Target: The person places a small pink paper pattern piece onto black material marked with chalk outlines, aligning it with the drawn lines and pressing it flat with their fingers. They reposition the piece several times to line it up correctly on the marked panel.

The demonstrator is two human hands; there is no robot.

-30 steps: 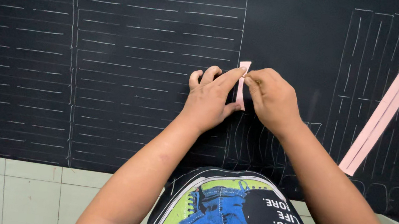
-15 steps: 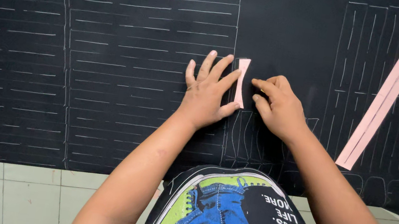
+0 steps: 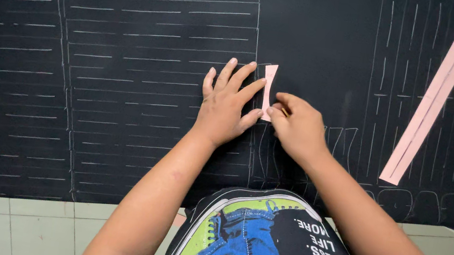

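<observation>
Your left hand [image 3: 227, 107] lies flat on the black cloth [image 3: 141, 103] with its fingers spread wide, index fingertip against the left edge of the small pink template [image 3: 269, 86], seemingly pinning both so nothing slides over the chalk lines. Your right hand [image 3: 296, 125] has its fingers curled narrow around what looks like a piece of chalk at the template's near end, though the grip is partly hidden. A long pink strip [image 3: 438, 95] lies well apart at the far right.
</observation>
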